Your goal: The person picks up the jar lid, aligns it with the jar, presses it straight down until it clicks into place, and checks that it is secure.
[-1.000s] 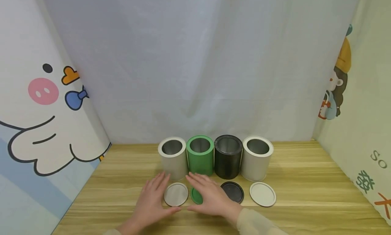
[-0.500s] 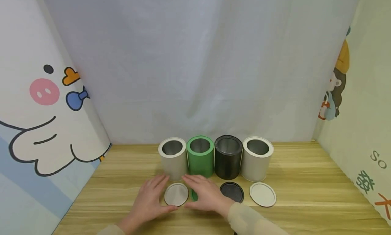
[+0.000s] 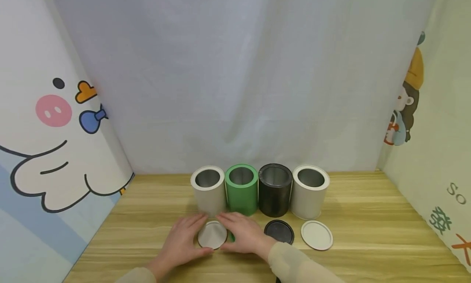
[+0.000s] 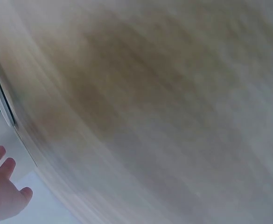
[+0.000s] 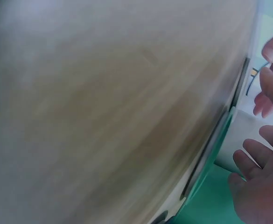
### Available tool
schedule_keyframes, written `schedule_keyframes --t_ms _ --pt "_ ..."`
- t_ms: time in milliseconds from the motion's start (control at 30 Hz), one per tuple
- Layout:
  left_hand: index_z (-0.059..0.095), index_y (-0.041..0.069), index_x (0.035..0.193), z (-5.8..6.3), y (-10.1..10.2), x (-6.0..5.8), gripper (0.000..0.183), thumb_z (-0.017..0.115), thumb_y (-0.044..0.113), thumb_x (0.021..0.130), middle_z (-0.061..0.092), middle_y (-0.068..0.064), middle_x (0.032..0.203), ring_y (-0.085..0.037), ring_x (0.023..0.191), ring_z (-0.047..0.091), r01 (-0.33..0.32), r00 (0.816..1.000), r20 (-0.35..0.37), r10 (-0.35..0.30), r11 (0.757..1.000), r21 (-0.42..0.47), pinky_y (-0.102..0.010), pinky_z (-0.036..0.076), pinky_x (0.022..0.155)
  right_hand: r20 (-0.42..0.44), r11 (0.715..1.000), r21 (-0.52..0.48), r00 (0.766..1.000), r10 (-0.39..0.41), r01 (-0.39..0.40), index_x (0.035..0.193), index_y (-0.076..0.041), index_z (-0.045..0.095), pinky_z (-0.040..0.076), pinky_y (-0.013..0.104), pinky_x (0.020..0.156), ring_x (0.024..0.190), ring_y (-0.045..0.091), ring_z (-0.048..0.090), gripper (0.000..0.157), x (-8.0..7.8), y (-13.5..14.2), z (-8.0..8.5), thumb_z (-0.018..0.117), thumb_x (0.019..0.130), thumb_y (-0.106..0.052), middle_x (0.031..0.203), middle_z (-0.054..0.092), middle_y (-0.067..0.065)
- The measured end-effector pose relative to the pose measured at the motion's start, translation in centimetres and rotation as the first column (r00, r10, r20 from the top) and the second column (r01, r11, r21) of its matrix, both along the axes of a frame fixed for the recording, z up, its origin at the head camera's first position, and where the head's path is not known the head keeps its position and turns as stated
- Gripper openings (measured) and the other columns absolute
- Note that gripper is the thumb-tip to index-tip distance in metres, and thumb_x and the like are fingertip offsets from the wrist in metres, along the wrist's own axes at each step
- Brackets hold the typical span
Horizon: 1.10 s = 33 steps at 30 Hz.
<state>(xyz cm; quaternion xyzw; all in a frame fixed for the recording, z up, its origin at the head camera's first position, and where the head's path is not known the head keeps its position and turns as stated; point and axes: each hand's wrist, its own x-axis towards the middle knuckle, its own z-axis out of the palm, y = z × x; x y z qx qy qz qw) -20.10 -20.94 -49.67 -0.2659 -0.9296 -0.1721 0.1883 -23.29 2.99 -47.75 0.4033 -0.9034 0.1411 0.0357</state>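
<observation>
In the head view a light grey round lid (image 3: 212,235) lies flat on the table between both hands. My left hand (image 3: 183,240) is at its left edge, fingers extended and thumb apart. At its right edge my right hand (image 3: 243,234) curves in with fingers and thumb spread, covering most of the green lid (image 3: 232,236). Neither hand grips anything; whether the fingertips touch the grey lid I cannot tell. Behind stands a light grey can (image 3: 209,198), touching or close to a green can (image 3: 242,196). The right wrist view shows the green lid's rim (image 5: 211,151) below the spread fingers.
A black can (image 3: 274,199) and a white can (image 3: 308,199) continue the row, all uncapped. In front of them lie a black lid (image 3: 280,231) and a white lid (image 3: 317,235). The wooden table (image 3: 368,234) ends at a pale curtain (image 3: 235,90), with printed cloths on both sides.
My right hand has moved left, from over the green lid to the grey lid's right edge. My left hand has shifted slightly. Cans and lids have stayed put.
</observation>
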Motion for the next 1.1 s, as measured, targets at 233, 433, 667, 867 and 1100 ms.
schedule_keyframes --t_ms 233,433,667,867,1100 --pt "0.062 0.0 0.132 -0.2 -0.2 -0.1 0.087 0.081 0.059 0.07 0.061 -0.015 0.131 -0.038 0.121 0.055 0.017 1.0 -0.001 -0.017 1.0 -0.024 -0.063 0.041 0.099 -0.01 0.998 0.053 0.999 0.032 -0.032 0.147 -0.014 0.05 0.043 0.04 0.105 0.135 0.023 0.045 0.074 0.1 -0.1 -0.2 0.073 0.086 -0.05 0.15 0.047 0.005" --pt "0.062 -0.001 0.132 -0.2 -0.3 -0.1 0.086 0.081 0.057 0.071 0.061 -0.015 0.132 -0.036 0.121 0.056 0.021 1.0 0.022 -0.02 0.999 -0.046 -0.06 0.042 0.1 -0.004 0.997 0.062 0.999 0.047 -0.047 0.146 -0.013 0.05 0.045 0.041 0.104 0.135 0.023 0.045 0.072 -0.2 -0.2 -0.4 0.071 0.088 -0.05 0.149 0.047 0.006" --pt "0.062 -0.001 0.131 -0.4 -0.2 0.1 0.084 0.082 0.056 0.072 0.06 -0.015 0.133 -0.035 0.122 0.056 0.024 0.997 0.075 -0.02 0.998 -0.05 -0.06 0.041 0.101 0.009 0.997 0.067 0.999 0.04 -0.041 0.145 -0.014 0.052 0.045 0.038 0.104 0.133 0.024 0.047 0.07 -0.3 -0.5 -0.8 0.071 0.088 -0.049 0.147 0.05 0.006" --pt "0.062 0.001 0.132 -0.6 -0.3 0.0 0.083 0.081 0.057 0.074 0.06 -0.015 0.135 -0.036 0.123 0.055 0.023 0.994 0.111 -0.018 0.999 -0.042 -0.062 0.041 0.1 0.0 0.996 0.079 1.0 0.028 -0.028 0.145 -0.014 0.052 0.044 0.035 0.105 0.132 0.024 0.049 0.067 -0.2 -0.7 -1.0 0.07 0.09 -0.048 0.146 0.051 0.006" --pt "0.065 0.0 0.128 -0.9 -0.7 -0.1 0.076 0.078 0.055 0.078 0.064 -0.014 0.129 -0.033 0.118 0.059 0.058 0.995 0.08 -0.054 0.997 -0.043 -0.054 0.046 0.098 0.01 0.994 0.111 1.0 0.008 -0.009 0.146 -0.013 0.051 0.042 0.034 0.107 0.133 0.023 0.048 0.069 -0.2 -0.9 -0.8 0.069 0.09 -0.049 0.147 0.051 0.006"
